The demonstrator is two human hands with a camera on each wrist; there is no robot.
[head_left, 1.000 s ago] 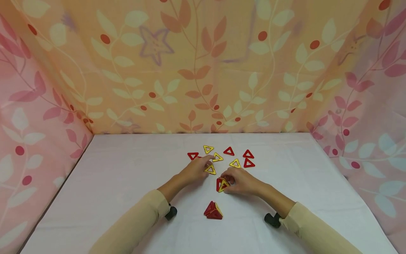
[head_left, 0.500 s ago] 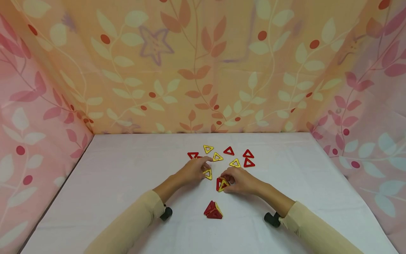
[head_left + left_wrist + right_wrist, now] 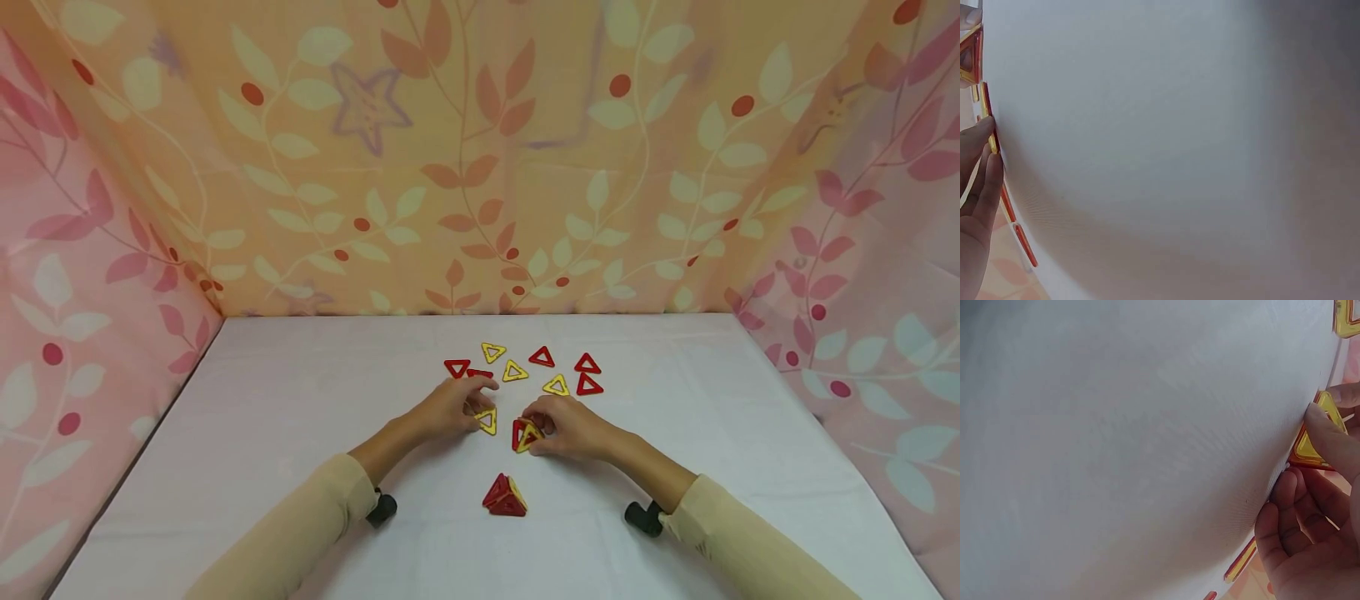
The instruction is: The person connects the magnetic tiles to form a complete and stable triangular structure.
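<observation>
My left hand [image 3: 448,408] pinches a yellow triangular magnetic tile [image 3: 492,421] between thumb and fingertips. In the left wrist view the tile [image 3: 993,142] is edge-on, low over the white tabletop. Across from it, my right hand [image 3: 573,429] grips a small pyramid [image 3: 517,435] of red and yellow triangular tiles, thumb on its near side and fingers behind. A yellow face of this pyramid [image 3: 1307,449] shows beside the thumb in the right wrist view; its far side is hidden by the fingers. Nearer the body stands another red and yellow pyramid [image 3: 505,497], untouched.
Several loose triangular tiles lie flat behind the hands, among them a red one [image 3: 542,357], a yellow one [image 3: 492,352] and a red one [image 3: 479,373] partly behind the left hand. The white-covered table [image 3: 300,375] meets a patterned curtain [image 3: 480,208] at its back edge.
My left hand has drawn the yellow tile toward the body and slightly left, away from the loose tiles. The right hand and the pyramid it holds have stayed in place.
</observation>
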